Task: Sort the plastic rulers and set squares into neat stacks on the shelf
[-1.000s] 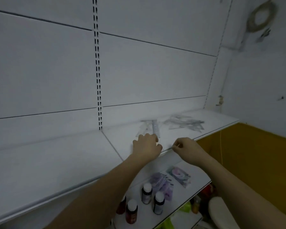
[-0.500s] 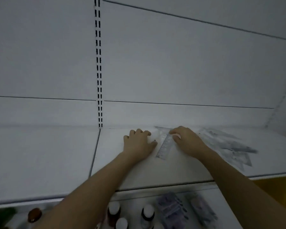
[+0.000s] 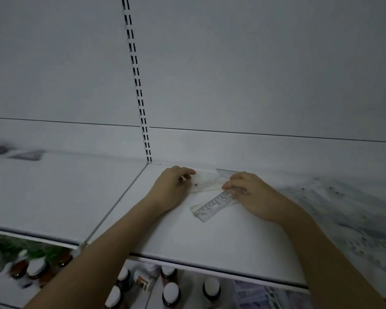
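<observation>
left hand (image 3: 171, 190): fingers curled, pinching the end of a clear ruler (image 3: 206, 184) at the back of the shelf (image 3: 210, 241)
right hand (image 3: 254, 196): fingers bent, pressing down on a 2nd ruler (image 3: 212, 207) lying diagonal, just in front

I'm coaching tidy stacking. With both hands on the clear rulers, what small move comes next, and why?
Probably the right hand should swing the slanted ruler round to line up with the ruler under the left hand; they cross at an angle now.

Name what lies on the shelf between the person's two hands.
Head view: a clear set square spans from left hand to right hand, overlapping a ruler.
</observation>
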{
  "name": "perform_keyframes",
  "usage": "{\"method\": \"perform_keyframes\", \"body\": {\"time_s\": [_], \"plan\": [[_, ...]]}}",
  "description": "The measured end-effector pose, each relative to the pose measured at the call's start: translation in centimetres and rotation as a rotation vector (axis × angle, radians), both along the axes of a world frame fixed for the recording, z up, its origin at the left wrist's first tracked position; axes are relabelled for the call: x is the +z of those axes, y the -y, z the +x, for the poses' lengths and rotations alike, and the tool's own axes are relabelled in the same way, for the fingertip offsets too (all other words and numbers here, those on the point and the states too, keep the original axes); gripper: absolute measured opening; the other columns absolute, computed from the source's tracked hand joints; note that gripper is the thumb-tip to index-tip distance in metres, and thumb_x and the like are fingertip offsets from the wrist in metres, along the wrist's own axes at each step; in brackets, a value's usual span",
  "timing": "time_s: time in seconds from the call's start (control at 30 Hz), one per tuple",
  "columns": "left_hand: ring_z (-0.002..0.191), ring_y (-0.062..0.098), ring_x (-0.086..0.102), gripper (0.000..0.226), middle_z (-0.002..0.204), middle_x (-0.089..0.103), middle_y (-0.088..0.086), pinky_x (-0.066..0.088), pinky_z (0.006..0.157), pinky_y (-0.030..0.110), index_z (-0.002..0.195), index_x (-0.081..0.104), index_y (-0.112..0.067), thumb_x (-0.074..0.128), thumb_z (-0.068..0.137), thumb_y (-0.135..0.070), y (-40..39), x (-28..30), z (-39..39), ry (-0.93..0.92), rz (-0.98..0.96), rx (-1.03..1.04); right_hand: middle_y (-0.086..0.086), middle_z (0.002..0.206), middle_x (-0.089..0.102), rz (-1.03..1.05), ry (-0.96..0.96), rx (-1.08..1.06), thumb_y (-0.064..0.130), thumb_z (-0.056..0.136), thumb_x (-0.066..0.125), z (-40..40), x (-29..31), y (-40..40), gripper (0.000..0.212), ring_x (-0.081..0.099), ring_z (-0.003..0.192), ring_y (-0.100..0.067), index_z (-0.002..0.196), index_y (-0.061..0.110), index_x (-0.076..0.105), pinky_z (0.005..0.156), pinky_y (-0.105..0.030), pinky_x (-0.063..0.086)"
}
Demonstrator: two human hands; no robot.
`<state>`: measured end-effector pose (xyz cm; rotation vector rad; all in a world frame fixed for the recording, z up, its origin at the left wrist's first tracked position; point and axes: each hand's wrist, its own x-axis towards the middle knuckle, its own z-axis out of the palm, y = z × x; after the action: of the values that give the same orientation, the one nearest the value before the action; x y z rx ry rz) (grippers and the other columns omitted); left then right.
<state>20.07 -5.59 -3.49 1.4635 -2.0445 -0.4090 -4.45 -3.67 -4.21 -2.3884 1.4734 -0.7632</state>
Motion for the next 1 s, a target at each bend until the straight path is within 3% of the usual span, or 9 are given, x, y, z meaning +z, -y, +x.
{"method": "perform_keyframes", "body": {"time_s": [0.13,0.23,0.33,0.43,0.63,0.73,0.83,0.93,1.0], "plan": [[0.095,0.013,0.056,0.035,0.108,0.058,-0.003,0.044,0.092,0.027,0.123,0.063,-0.022,0.052,0.093,-0.008,0.1,-0.1,0.1,-0.039,-0.011,0.011,0.007,0.126,0.052,0.060,-0.046,0.040,0.025,0.090,0.064,0.0,0.4,-0.5,0.024,0.043,0.122,-0.011,0.114,0.030,0.067,0.109,-0.027,0.029],[0.104,0.014,0.054,0.035,0.116,0.055,-0.006,0.042,0.099,0.037,0.128,0.060,-0.027,0.055,0.095,-0.034,0.2,-0.3,-0.3,0.032,-0.017,0.017,0.012,0.123,0.051,0.094,-0.047,0.071,0.027,0.089,0.066,0.4,1.1,-0.7,0.023,0.043,0.119,-0.007,0.110,0.035,0.065,0.108,-0.025,0.029],[0.121,0.017,0.045,0.056,0.130,0.051,-0.005,0.035,0.104,0.040,0.136,0.052,-0.029,0.052,0.089,-0.059,0.3,-0.4,-0.5,0.198,0.017,0.071,0.017,0.115,0.052,0.123,-0.020,0.103,0.027,0.086,0.069,0.7,1.3,-0.8,0.021,0.044,0.115,-0.006,0.101,0.040,0.059,0.106,-0.029,0.031],[0.126,0.019,0.038,0.060,0.132,0.048,-0.006,0.032,0.104,0.038,0.138,0.049,-0.031,0.052,0.087,-0.062,0.4,-0.4,-0.7,0.296,0.027,0.072,0.018,0.109,0.052,0.138,0.002,0.087,0.030,0.084,0.070,0.6,1.7,-1.2,0.020,0.046,0.109,-0.004,0.095,0.037,0.054,0.098,-0.029,0.036],[0.115,0.017,0.049,0.045,0.116,0.060,-0.008,0.037,0.104,0.038,0.131,0.057,-0.028,0.065,0.088,-0.037,0.4,-0.2,-0.1,0.094,0.071,0.034,0.012,0.081,0.066,0.019,0.198,-0.002,0.018,0.086,0.068,0.8,2.7,-1.7,0.016,0.061,0.081,-0.006,0.080,0.031,0.061,0.081,-0.034,0.051],[0.097,0.008,0.057,0.040,0.095,0.064,-0.016,0.039,0.092,0.019,0.124,0.064,-0.023,0.069,0.085,-0.021,0.2,-0.2,0.2,-0.099,0.036,0.027,0.018,0.077,0.063,-0.158,0.197,-0.151,0.023,0.090,0.063,0.8,3.0,-1.7,0.010,0.057,0.072,-0.001,0.090,0.033,0.062,0.070,-0.029,0.048],[0.093,0.002,0.056,0.028,0.091,0.067,-0.016,0.033,0.082,0.003,0.113,0.070,-0.025,0.067,0.087,-0.015,-0.1,-0.2,0.4,-0.163,-0.039,0.023,0.016,0.086,0.060,-0.282,0.145,-0.245,0.025,0.096,0.054,0.8,3.2,-1.7,0.014,0.054,0.072,-0.006,0.105,0.031,0.062,0.069,-0.029,0.047],[0.082,-0.002,0.059,0.014,0.090,0.070,-0.012,0.041,0.075,0.006,0.091,0.072,-0.027,0.067,0.089,-0.014,-0.6,0.1,0.3,-0.302,-0.048,0.017,0.010,0.095,0.059,-0.299,0.060,-0.295,0.029,0.100,0.046,0.7,2.9,-1.4,0.020,0.057,0.080,-0.014,0.114,0.031,0.060,0.068,-0.031,0.046],[0.072,0.004,0.062,0.011,0.084,0.072,-0.006,0.050,0.067,0.018,0.085,0.069,-0.021,0.065,0.089,-0.012,-0.9,0.4,0.2,-0.385,-0.029,0.016,0.010,0.093,0.052,-0.274,0.080,-0.311,0.037,0.098,0.048,0.7,2.7,-1.3,0.025,0.054,0.080,-0.011,0.119,0.031,0.060,0.068,-0.028,0.041]]}}
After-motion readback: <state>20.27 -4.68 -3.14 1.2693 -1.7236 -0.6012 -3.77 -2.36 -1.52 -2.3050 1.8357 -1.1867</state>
